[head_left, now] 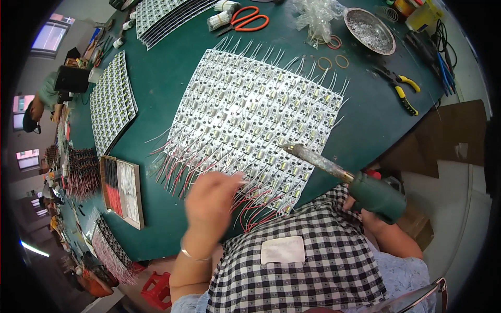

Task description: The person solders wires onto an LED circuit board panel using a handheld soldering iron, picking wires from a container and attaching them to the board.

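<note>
Head view | right hand (365, 211) is gripping a green hot glue gun (377, 195) — nozzle pointing up-left onto the circuit board panel (250, 112) | left hand (211, 201) is pinching red-white wires (250, 201) at the panel's near edge — nearer hand.

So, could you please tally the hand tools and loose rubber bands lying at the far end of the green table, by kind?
Scissors with orange handles: 1
Pliers with yellow handles: 2
Loose rubber bands: 3, one of them beside the metal dish
Total: 6

The glue gun in the right hand is not counted; the left hand rests on the wires.
</note>
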The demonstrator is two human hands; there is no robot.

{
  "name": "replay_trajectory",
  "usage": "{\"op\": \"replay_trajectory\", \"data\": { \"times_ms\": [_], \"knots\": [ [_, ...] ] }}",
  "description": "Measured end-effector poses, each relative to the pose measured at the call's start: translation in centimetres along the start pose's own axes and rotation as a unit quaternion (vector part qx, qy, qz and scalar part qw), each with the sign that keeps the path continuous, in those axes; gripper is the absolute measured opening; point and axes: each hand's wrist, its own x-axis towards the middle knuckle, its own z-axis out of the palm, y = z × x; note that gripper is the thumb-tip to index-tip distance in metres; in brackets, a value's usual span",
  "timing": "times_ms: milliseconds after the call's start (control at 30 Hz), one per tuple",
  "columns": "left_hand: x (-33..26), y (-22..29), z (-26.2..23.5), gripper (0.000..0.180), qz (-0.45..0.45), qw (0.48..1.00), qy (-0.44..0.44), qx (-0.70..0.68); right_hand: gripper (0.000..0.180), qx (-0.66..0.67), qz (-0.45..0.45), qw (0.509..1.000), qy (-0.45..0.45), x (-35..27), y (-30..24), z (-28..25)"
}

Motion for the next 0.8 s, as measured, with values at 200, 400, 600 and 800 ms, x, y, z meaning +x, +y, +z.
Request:
{"op": "replay_trajectory", "data": {
  "times_ms": [200, 400, 600, 800],
  "knots": [
    [0.3, 2.0, 3.6, 0.023, 0.073, 0.997, -0.01, -0.024, 0.03, 0.001, -0.039, 0.999, 0.0, -1.2, -1.1, 0.7],
    [0.6, 2.4, 4.0, 0.027, 0.057, 0.998, -0.03, -0.025, 0.025, 0.067, -0.049, 0.996, -0.04, -1.1, -0.5, 0.5],
    [0.6, 2.6, 3.6, 0.029, 0.038, 0.998, -0.049, -0.02, 0.027, -0.313, -0.261, 0.91, -0.071, 0.3, -0.7, -0.2],
    [0.8, 2.8, 3.4, 0.029, 0.034, 0.997, -0.067, -0.014, 0.03, -0.108, -0.091, 0.988, -0.057, -0.9, 1.3, 0.3]
  ]
}}
